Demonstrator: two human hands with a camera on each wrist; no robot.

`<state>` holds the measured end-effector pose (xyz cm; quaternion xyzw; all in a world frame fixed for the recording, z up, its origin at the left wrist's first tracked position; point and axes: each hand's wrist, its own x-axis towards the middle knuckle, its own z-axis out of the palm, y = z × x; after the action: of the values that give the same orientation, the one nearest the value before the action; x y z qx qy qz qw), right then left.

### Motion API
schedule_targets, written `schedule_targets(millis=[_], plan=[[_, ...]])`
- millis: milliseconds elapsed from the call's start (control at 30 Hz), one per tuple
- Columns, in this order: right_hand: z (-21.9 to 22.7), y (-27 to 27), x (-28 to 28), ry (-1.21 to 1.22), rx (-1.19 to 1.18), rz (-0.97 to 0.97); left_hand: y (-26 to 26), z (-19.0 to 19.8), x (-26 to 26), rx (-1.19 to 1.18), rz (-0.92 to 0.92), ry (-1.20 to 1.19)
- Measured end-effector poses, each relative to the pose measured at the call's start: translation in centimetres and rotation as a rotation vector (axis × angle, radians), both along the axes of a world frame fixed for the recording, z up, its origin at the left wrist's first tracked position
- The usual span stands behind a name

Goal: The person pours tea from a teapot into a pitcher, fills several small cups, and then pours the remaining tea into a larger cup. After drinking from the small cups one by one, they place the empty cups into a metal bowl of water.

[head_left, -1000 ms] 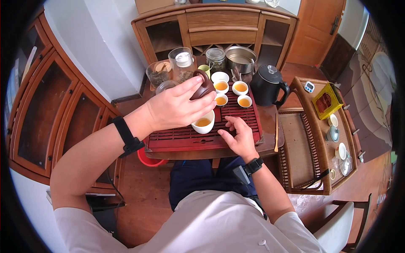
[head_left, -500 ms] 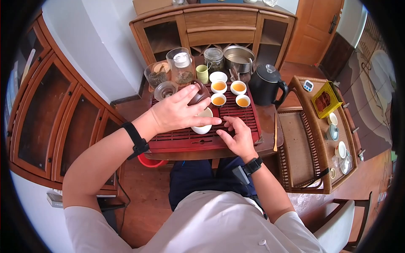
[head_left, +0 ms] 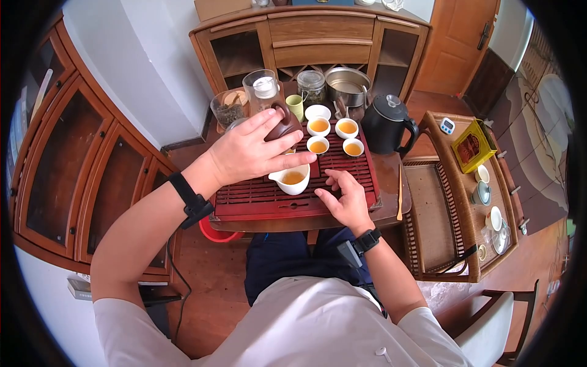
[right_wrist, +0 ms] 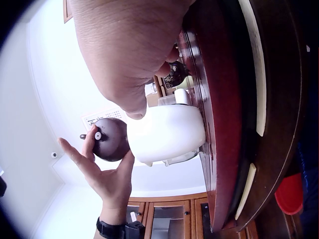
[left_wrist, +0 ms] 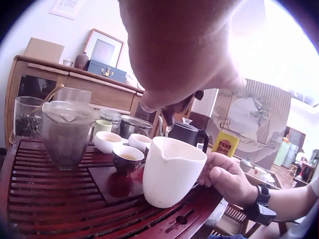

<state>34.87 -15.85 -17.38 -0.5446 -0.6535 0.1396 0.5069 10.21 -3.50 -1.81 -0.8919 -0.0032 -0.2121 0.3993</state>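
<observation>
In the head view, my left hand (head_left: 254, 153) grips a dark brown teapot (head_left: 282, 126) over the tea tray. The teapot leans above a white pitcher (head_left: 293, 179) holding amber tea. A thin stream falls from its spout into the pitcher (left_wrist: 172, 172) in the left wrist view. My right hand (head_left: 348, 199) rests close beside the pitcher, its fingers loosely bent and holding nothing. White cups of tea (head_left: 318, 126) stand behind the pitcher on the red-brown slatted tray (head_left: 244, 208). From the right wrist, the teapot's round body (right_wrist: 110, 147) shows between the left thumb and fingers.
Right of the tray is a black kettle (head_left: 388, 125). Behind it sit a metal pot (head_left: 348, 85), a lidded glass jar (head_left: 312, 85) and a green cup (head_left: 295, 105). A wicker cart (head_left: 437, 214) bears a yellow tin (head_left: 474, 147). A red basin (head_left: 217, 232) is below the table.
My left hand and the teapot dip toward the pitcher, then rise and shift slightly left. The pitcher's spout and tea, covered midway, show again. My right hand stays almost in place.
</observation>
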Motion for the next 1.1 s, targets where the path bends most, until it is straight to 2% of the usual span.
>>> schedule_targets(millis=[1100], plan=[[-0.03, 0.05, 0.00, -0.007, 0.003, -0.001, -0.46, 0.37, 0.03, -0.059, -0.029, 0.020]])
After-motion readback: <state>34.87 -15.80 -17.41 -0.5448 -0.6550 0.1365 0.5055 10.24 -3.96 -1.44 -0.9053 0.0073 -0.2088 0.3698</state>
